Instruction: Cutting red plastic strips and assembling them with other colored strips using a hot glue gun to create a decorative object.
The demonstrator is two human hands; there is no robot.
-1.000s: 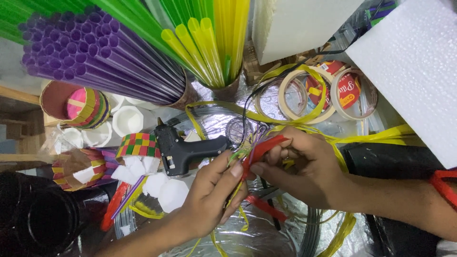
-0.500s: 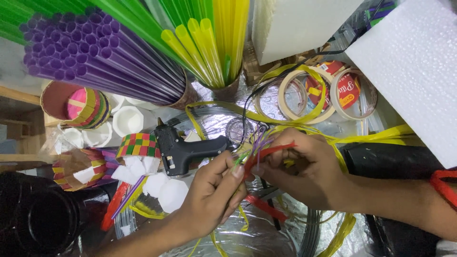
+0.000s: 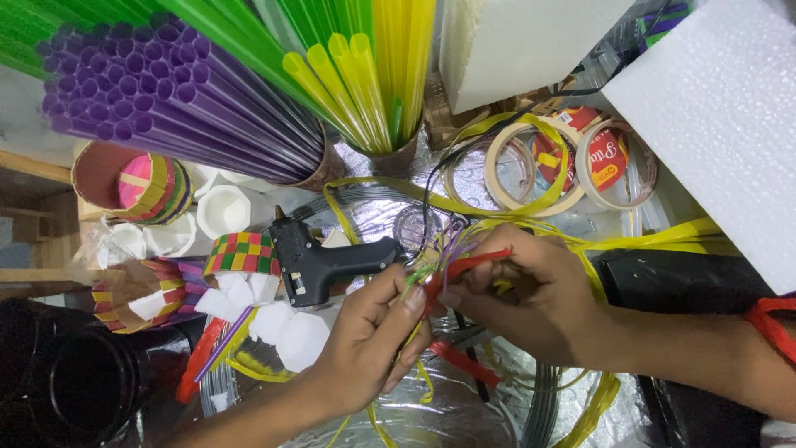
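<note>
Purple straws (image 3: 166, 108) fan out at ten o'clock, yellow straws (image 3: 365, 75) at twelve. A black glue gun (image 3: 319, 261) lies at centre, tape rolls (image 3: 572, 166) at two, white foam blocks (image 3: 721, 108) beyond.

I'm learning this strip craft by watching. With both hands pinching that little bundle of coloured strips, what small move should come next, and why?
Probably draw the red strip snug across the bundle with the right hand while the left hand keeps pinching. The red strip is already gripped at the right fingertips, and the purple and green ends fan out loosely above.

black glue gun (image 3: 319, 264) just left of the hands, tape rolls (image 3: 572, 166) beyond, foil (image 3: 448, 415) bare below
</note>
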